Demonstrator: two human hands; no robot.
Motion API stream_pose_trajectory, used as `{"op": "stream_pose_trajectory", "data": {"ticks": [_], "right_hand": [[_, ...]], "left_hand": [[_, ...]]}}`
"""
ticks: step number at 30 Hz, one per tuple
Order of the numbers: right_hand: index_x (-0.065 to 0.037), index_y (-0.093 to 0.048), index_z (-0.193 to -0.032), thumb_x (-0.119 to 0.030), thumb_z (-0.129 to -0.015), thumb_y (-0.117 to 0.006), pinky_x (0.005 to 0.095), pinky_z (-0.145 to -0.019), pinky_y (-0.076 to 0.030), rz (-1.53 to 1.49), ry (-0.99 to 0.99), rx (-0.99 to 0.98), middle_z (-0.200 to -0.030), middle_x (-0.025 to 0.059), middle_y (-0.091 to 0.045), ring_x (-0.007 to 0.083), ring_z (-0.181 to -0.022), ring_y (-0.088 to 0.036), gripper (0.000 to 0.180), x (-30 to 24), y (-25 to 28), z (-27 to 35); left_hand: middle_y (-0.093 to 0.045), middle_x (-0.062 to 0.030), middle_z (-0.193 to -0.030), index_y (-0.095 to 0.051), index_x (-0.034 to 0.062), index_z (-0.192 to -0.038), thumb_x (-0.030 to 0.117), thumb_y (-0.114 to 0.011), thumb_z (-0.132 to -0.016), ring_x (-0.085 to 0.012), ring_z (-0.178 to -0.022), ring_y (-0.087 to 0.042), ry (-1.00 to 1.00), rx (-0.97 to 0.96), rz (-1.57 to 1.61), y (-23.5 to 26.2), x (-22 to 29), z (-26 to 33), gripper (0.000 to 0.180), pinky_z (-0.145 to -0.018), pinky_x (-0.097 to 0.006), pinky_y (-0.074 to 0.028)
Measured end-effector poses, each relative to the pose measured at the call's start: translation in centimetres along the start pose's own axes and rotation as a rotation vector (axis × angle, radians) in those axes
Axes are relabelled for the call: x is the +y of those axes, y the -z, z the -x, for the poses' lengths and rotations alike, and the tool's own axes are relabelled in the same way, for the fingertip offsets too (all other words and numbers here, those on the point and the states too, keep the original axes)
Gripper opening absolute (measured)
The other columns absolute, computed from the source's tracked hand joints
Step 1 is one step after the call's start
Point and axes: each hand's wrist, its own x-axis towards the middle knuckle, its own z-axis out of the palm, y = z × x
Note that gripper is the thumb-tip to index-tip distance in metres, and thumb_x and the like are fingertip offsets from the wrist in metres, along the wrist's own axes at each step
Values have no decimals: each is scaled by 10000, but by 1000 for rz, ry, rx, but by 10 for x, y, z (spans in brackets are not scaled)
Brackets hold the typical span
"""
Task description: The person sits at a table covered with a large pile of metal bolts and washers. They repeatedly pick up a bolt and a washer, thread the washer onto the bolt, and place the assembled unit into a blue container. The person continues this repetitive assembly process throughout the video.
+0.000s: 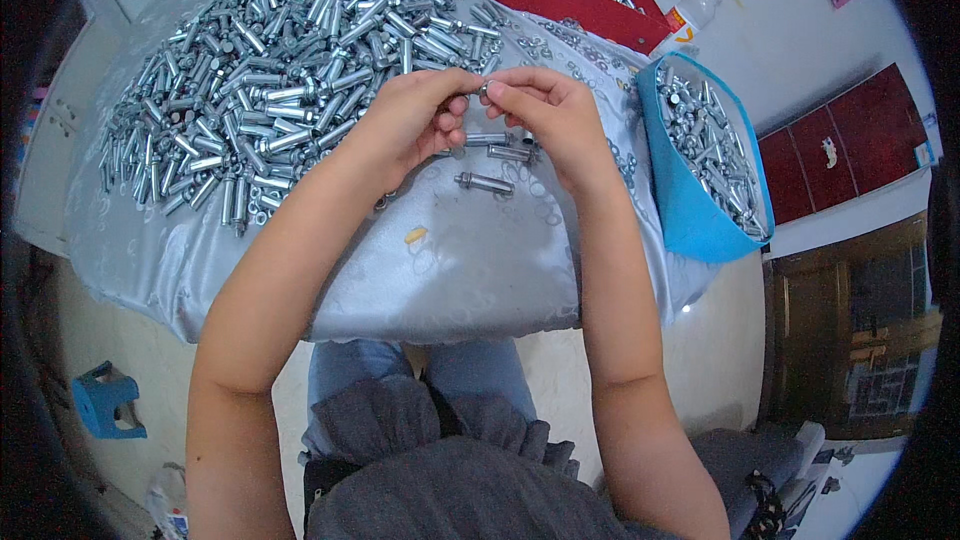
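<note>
My left hand (415, 120) and my right hand (552, 115) meet above the table, fingertips almost touching. A small shiny metal nut (485, 89) shows between the thumb and forefinger of the right hand. The left hand's thumb and fingers are pinched together right beside it; what they hold is hidden. Below the hands, a silver expansion bolt (485, 183) lies on the cloth, with a few more bolts (512, 153) just behind it. A big heap of similar expansion bolts (290, 70) spreads to the left and far side of my left hand.
A silvery patterned tablecloth (400, 290) covers the table. To the right stands a blue fabric bin (690, 230) filled with bolts. At the back are a red box (570, 5) of bolts, scattered washers or nuts (570, 40) and a plastic bottle (697, 10). A blue stool (105, 400) is on the floor.
</note>
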Motion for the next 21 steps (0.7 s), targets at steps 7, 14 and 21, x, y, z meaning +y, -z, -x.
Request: {"op": "stream_pose_trajectory", "data": {"ticks": [7, 14, 21], "right_hand": [[-6, -608, -904, -128, -731, -662, 191, -586, -432, -173, -81, -19, -770, 39, -611, 93, -663, -557, 218, -2, 2, 3], [-15, -611, -914, -130, -738, -654, 183, -573, -421, -216, -86, -56, -767, 26, -602, 82, -658, -542, 214, -1, 4, 2], [-14, -612, -903, -120, -738, -645, 194, -572, -422, -294, -87, 0, -772, 37, -609, 94, -674, -561, 199, -1, 7, 2]], "left_hand": [[-433, 53, -597, -529, 81, -760, 193, -553, -809, -23, -467, -372, 44, -84, 3, 1, 4, 3, 125, -434, -172, -348], [-441, 61, -614, -519, 89, -764, 195, -561, -818, -11, -481, -393, 51, -100, 9, -1, 4, 3, 126, -446, -149, -387], [-442, 54, -617, -521, 54, -824, 159, -550, -830, -4, -491, -396, 92, -167, 220, 0, 2, 0, 109, -439, -144, -374]]}}
